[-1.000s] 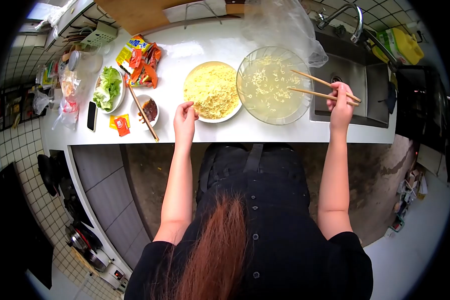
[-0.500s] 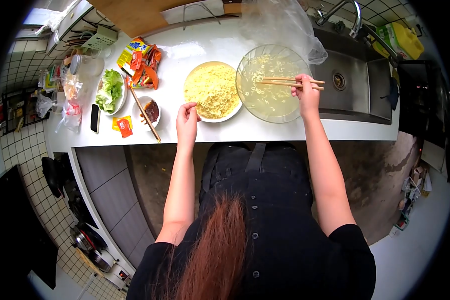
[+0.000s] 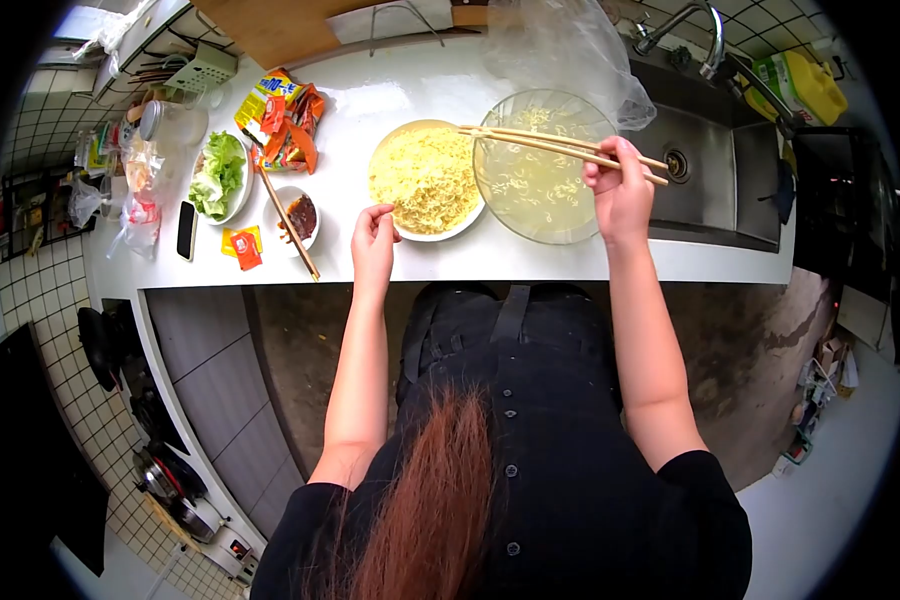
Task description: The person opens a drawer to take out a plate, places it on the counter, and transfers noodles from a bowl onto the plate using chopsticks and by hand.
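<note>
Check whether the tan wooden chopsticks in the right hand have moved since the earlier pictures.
Yes, leftward: against the unmoved round clear-glass bowl, the chopsticks have their tips just past its left rim, first over its right half.

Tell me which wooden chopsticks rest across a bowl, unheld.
The brown wooden chopsticks lying across the small, round white bowl of dark sauce; the other, paler wooden pair is gripped in the right hand.

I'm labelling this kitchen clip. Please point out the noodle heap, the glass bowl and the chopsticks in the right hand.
Noodle heap (image 3: 422, 180): head view, middle of the pile.
Glass bowl (image 3: 547, 236): head view, wall nearest the person.
Chopsticks (image 3: 540, 142): head view, shaft of one stick.
</note>
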A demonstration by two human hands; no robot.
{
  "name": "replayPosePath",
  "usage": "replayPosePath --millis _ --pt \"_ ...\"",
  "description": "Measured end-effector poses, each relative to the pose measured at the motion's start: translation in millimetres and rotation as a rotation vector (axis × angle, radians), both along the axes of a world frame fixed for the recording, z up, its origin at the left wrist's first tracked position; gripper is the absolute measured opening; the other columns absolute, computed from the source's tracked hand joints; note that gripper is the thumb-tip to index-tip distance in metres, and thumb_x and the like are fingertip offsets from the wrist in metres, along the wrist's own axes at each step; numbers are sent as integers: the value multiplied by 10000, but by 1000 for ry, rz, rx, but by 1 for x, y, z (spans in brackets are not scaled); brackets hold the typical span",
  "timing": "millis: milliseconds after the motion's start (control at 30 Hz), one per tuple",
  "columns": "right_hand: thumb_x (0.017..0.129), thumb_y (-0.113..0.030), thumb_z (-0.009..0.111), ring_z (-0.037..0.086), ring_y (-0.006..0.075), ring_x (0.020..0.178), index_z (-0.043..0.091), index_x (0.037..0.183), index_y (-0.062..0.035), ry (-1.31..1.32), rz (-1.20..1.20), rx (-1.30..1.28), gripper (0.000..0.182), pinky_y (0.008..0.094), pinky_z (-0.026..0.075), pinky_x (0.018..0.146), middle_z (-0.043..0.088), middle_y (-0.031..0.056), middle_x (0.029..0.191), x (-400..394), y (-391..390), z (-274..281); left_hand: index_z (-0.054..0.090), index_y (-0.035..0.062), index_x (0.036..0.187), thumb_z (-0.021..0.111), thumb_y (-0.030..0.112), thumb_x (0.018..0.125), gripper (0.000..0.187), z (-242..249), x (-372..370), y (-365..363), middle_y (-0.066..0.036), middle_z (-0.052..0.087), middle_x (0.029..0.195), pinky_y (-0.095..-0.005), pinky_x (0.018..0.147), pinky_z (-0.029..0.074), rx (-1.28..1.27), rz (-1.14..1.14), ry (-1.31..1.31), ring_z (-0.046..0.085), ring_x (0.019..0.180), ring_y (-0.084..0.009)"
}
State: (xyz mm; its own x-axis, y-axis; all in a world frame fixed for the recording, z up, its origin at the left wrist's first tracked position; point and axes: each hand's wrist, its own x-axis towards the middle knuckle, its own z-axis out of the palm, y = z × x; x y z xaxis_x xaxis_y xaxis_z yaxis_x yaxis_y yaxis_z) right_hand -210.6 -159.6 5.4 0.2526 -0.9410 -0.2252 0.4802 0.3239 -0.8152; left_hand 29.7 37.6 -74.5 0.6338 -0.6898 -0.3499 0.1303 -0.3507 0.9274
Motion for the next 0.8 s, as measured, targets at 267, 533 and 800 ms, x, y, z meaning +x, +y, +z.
replayPosePath --millis 267,533,800 --pt "889 -110 459 480 90 537 572 785 -16 487 354 -540 179 219 394 500 520 22 693 53 42 24 513 -26 1057 464 113 888 224 -1 -7 -6 -57 538 821 -233 641 458 3 -24 127 526 679 -103" --pt "927 -204 404 411 34 462 562 819 -39 650 -23 -345 252 169 290 385 447 -17 568 -56 -14 33 524 -17 1044 471 115 886 213 -3 -3 6 -45 531 806 -217 624 441 -19 11 124 499 658 -89" --pt "915 -174 433 458 56 456 573 814 -2 654 58 -128 243 184 352 382 462 -7 623 -81 -9 -29 525 -15 1035 471 110 885 203 -2 -6 12 -34 525 793 -210 623 437 -29 37 130 495 655 -82"
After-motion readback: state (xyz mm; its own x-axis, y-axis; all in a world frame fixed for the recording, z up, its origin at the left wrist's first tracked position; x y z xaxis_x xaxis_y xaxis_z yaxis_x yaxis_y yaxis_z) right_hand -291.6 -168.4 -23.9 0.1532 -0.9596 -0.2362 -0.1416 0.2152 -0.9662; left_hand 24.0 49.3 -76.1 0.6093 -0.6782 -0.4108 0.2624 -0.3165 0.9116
